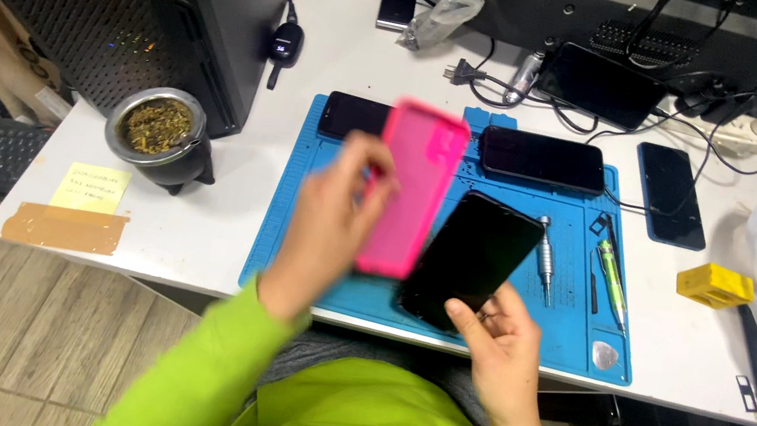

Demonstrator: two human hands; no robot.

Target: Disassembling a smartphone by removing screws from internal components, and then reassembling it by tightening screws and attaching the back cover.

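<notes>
Pink floppy rubbery phone case [415, 188] we're pinching in left hand [328, 225]; right hand [500, 339] gripping slick, fragile black glass-fronted phone [471, 258] by its bottom edge, above the blue mat's [295, 230] front edge.

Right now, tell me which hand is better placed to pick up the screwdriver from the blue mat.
Right hand, probably. It holds the black phone beside the screwdriver; the left hand, holding the pink case, is farther away. Both are occupied.
</notes>
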